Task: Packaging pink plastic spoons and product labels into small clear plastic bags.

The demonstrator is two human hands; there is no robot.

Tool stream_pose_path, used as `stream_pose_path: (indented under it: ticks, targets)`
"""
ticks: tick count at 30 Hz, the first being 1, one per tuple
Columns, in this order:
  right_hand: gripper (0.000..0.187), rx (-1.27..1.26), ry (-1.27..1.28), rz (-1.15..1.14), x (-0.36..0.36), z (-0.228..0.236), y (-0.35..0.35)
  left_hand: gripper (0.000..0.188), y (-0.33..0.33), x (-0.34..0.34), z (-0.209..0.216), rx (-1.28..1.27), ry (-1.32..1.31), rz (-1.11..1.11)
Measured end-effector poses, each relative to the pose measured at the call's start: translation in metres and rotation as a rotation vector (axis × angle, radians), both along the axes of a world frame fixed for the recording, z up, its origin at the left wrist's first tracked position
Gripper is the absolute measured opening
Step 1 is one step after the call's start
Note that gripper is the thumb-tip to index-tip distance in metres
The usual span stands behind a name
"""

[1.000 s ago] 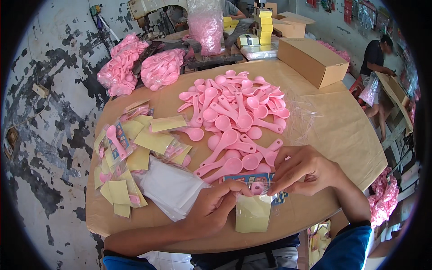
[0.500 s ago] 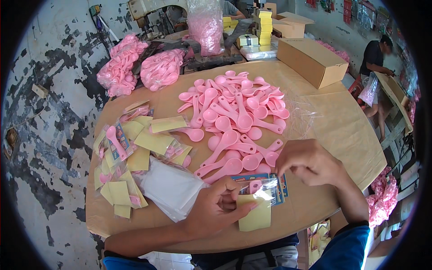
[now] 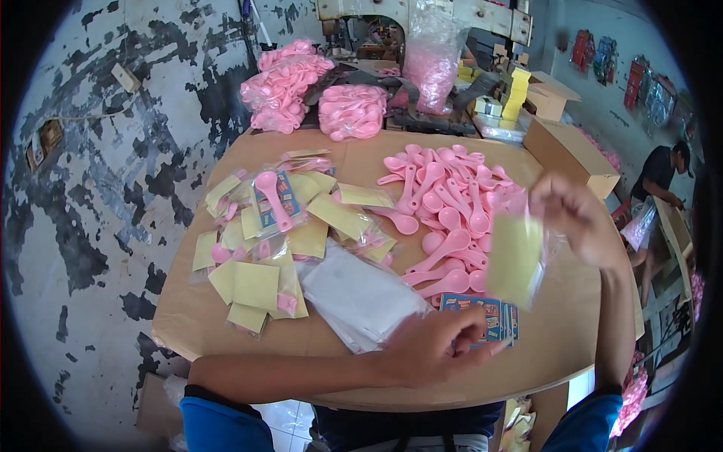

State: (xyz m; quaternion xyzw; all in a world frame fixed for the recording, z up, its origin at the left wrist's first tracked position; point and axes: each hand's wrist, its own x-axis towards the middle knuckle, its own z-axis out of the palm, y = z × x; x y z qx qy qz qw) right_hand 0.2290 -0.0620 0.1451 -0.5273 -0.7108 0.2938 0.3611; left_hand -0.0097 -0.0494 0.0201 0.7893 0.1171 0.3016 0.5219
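My right hand (image 3: 576, 215) is raised over the right side of the table, fingers pinched on the top of a small clear plastic bag (image 3: 515, 258). The bag hangs upright and blurred, with a pale yellow card showing in it. My left hand (image 3: 444, 340) is low at the table's front, fingers curled and thumb apart, with nothing seen between them. Beside it lie several blue printed cards (image 3: 493, 315). A stack of flat, whitish plastic bags (image 3: 361, 290) lies left of the hand. Behind the cards is a big heap of pink plastic measuring spoons (image 3: 452, 196).
Filled bags with yellow cards and pink spoons (image 3: 254, 285) are spread on the left of the brown-covered table (image 3: 203, 331). Large bundles of pink spoons (image 3: 352, 111) stand at the back. A cardboard box (image 3: 570, 156) is at the back right. Another person (image 3: 659, 177) works further right.
My right hand has lifted the bag up and right, out of my left hand. My left hand has let go of it. The view has shifted left, so things appear further right.
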Motion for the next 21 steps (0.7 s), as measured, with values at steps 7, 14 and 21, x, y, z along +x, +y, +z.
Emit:
stream_pose_path:
  ticks: [7,14,21]
  targets:
    - [0.034,0.015,-0.077,0.215,-0.079,-0.032,0.042,0.029,-0.002,0.002,-0.016,0.191,-0.13,-0.303]
    - [0.044,-0.124,-0.564,0.207,-0.111,-0.078,0.039,0.027,-0.008,0.001,-0.025,0.251,-0.184,-0.424]
    - [0.031,-0.125,-0.306,0.155,-0.097,-0.087,0.041,0.025,-0.006,-0.001,-0.01,0.302,-0.14,-0.414]
